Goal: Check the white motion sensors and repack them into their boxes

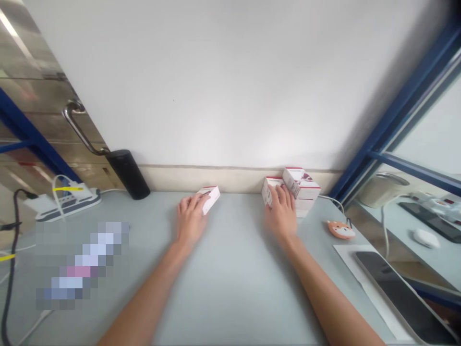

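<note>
My left hand (190, 216) is closed around a small white box (212, 200) with a red edge, low over the grey table near the wall. Further right, my right hand (281, 211) has its fingers wrapped over another white box (267, 192) with red trim and dark print. Directly beside that hand are more boxes of the same kind, with one box (294, 175) tilted against or on top of the stacked boxes (306, 194). Both palms are hidden from view.
A black cylinder (128, 174) and a power strip (68, 205) stand at the back left. On the right lie an orange animal-faced item (341, 229) and a dark phone-like slab (403, 293) on white paper. Blue frames (399, 86) border the table (223, 288).
</note>
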Demonstrator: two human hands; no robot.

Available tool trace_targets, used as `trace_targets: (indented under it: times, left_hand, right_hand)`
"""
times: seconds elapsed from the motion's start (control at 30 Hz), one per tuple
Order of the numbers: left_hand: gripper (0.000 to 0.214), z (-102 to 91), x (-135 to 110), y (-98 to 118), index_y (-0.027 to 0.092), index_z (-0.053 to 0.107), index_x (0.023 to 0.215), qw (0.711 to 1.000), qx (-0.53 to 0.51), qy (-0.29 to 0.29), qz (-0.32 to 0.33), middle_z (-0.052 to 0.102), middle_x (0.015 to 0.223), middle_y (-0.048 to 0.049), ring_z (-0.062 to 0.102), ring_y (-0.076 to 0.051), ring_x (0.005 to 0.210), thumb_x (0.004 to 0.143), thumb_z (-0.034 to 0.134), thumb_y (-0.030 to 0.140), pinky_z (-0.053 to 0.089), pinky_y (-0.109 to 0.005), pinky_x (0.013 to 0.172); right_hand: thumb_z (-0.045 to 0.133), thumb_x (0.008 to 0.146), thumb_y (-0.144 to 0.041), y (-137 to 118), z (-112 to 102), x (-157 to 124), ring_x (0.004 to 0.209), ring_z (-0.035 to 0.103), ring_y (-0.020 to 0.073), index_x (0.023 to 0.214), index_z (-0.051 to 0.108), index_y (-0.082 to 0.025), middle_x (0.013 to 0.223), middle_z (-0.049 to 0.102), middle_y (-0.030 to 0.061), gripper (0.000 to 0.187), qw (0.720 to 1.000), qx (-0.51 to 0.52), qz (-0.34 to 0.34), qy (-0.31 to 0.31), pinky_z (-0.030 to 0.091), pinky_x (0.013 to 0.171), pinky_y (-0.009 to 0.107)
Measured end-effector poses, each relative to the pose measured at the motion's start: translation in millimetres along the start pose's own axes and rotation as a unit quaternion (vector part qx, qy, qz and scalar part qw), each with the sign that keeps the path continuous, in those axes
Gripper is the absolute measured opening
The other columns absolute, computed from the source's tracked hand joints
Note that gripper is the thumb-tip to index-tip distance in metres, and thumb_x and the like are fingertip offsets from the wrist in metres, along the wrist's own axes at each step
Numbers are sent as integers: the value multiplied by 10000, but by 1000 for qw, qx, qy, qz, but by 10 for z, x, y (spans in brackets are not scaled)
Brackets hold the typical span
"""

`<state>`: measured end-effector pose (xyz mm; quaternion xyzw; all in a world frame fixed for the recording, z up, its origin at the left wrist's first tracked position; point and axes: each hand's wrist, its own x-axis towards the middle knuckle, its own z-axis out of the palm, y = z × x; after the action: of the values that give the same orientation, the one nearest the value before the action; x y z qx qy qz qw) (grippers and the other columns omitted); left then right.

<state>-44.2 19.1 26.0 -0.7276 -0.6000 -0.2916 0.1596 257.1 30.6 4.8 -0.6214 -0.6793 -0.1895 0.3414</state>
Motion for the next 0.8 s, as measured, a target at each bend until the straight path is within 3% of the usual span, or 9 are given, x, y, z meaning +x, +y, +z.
trace_targets:
  times: [0.13,0.23,0.33,0.43,0.6,0.7,0.8]
  left_hand:
    - [424,33,-20,139,294,723,1307,997,-6,-58,48,644,1402,-125,518,-390,1263,900,750,410,424,-543,1051]
    - [463,50,-32,175,291,687,1366,991,-29,-96,87,596,1482,-134,519,-380,1339,949,665,492,411,-548,1094]
    - [460,41,-7,98,299,618,1446,981,-55,-131,134,544,1582,-105,502,-334,1429,999,556,386,354,-551,1176]
    - [463,33,46,-56,310,605,1447,979,-61,-135,140,541,1605,-62,520,-289,1449,993,517,278,338,-528,1210]
    - [478,77,87,-256,253,581,1481,987,-51,-120,94,519,1632,-78,498,-320,1485,1015,488,299,418,-511,1176]
    - [484,104,78,-292,254,574,1489,988,-48,-120,85,507,1644,-76,414,-327,1552,1017,466,260,383,-545,1211]
    - [493,97,66,-279,271,571,1487,989,-39,-118,75,517,1637,-67,340,-342,1593,1012,455,214,296,-639,1245]
  right_hand:
    - [534,912,-100,20,-65,53,1460,488,308,1553,476,-147,1527,591,160,646,1000,25,2,-3,333,1267,502]
    - [565,892,-106,55,-125,94,1426,532,288,1524,519,-149,1496,630,151,635,998,58,15,-3,373,1243,464]
    - [605,898,-155,67,-196,129,1382,579,296,1496,560,-178,1469,655,146,600,995,92,43,8,432,1192,467]
    - [660,937,-309,17,-284,155,1259,662,317,1492,572,-232,1412,697,125,568,988,137,78,4,525,1060,454]
    - [582,987,-576,-173,-336,107,841,721,260,1484,560,-264,1007,786,57,587,950,268,151,-54,561,780,376]
    - [549,997,-599,-306,-309,36,755,685,226,1397,628,-271,897,764,25,523,931,327,127,-103,538,750,345]
    - [594,985,-557,-418,-307,-19,879,707,241,1312,691,-292,1087,788,53,432,931,327,68,-147,530,845,365]
